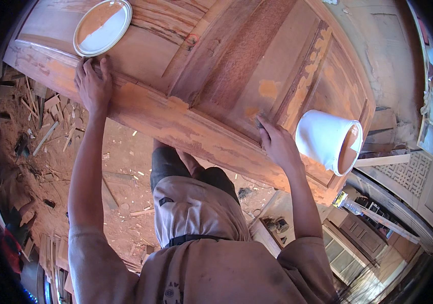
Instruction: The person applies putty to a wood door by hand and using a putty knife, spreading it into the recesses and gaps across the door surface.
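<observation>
My left hand (94, 85) is at the near left edge of a large reddish-brown wooden door panel (171, 114). Its fingers are bent at the rim of a round white lid (117, 31) partly covered with orange filler; the fingertips are partly hidden there. Over the right part of the panel, my right hand (279, 144) is closed, with a small greyish edge showing at its fingertips; what it holds is too small to name. A smear of orange filler (251, 112) lies just beyond those fingertips. More orange patches (267, 88) mark the panel and its long edge.
Right of my right hand, a white bucket (323, 134) lies tipped on the panel, orange filler coating its inside. Wood scraps (46, 137) and chips litter the dusty floor at left. A tube-like tool (353, 206) juts out beneath the panel's right end, near a carved lattice panel (401, 175).
</observation>
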`<state>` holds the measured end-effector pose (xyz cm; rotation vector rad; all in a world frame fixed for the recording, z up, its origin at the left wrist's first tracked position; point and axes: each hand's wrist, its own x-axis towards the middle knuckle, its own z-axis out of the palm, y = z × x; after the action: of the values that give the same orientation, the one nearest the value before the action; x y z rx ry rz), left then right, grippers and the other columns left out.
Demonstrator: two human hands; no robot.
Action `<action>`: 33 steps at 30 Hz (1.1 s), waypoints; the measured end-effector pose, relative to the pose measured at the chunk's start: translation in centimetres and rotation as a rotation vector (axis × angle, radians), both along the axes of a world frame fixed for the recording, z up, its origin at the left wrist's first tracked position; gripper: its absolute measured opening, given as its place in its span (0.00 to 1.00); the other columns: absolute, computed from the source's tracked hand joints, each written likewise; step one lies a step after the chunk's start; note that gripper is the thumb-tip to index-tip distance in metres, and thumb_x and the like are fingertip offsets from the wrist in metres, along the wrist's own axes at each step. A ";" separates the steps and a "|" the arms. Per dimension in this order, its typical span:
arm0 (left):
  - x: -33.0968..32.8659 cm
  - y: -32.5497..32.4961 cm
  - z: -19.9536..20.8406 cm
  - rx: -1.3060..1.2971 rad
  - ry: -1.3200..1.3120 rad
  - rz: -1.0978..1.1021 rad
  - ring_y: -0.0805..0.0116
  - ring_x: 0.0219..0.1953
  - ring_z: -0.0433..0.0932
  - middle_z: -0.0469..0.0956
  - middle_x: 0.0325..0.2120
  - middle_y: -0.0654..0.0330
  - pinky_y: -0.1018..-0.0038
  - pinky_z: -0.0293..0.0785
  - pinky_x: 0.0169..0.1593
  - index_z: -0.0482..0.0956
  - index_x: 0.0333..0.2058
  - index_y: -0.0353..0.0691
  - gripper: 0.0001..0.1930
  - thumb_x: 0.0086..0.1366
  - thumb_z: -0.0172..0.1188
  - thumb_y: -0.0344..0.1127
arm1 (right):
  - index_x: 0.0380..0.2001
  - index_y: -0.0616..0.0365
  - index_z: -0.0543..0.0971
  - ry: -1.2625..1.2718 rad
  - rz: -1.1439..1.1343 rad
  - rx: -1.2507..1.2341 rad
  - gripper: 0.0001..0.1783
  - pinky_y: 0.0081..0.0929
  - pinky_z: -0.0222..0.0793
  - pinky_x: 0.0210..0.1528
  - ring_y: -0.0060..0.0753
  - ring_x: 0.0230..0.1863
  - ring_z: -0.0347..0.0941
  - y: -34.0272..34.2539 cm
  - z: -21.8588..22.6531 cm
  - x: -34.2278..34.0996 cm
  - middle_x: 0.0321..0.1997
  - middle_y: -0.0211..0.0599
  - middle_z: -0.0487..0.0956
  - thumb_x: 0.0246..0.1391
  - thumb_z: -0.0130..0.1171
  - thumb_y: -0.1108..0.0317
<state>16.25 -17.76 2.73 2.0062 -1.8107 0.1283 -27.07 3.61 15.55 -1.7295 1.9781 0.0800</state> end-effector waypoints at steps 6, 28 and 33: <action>0.4 0.4 0.0 0.006 -0.011 0.004 0.49 0.63 0.67 0.71 0.58 0.47 0.56 0.60 0.65 0.76 0.52 0.33 0.28 0.71 0.51 0.56 | 0.63 0.48 0.73 0.075 -0.050 0.255 0.23 0.53 0.73 0.40 0.64 0.36 0.78 1.8 0.5 -0.1 0.32 0.61 0.80 0.66 0.51 0.61; -0.6 0.2 0.7 -0.004 0.018 -0.007 0.49 0.65 0.65 0.70 0.60 0.47 0.55 0.58 0.67 0.75 0.52 0.33 0.28 0.72 0.50 0.55 | 0.62 0.43 0.74 0.201 0.034 0.229 0.21 0.49 0.75 0.45 0.59 0.40 0.79 -2.0 0.7 2.0 0.37 0.56 0.82 0.67 0.50 0.59; 0.4 0.4 0.3 0.012 0.011 0.001 0.50 0.65 0.65 0.70 0.61 0.48 0.55 0.56 0.67 0.75 0.53 0.34 0.29 0.71 0.50 0.57 | 0.61 0.40 0.74 0.179 0.030 0.277 0.22 0.53 0.75 0.44 0.62 0.40 0.79 0.2 0.8 0.2 0.37 0.59 0.81 0.65 0.50 0.58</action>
<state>16.60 -17.35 2.99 2.0122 -1.8087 0.1067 -26.85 3.84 16.35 -1.6173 1.9568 0.5112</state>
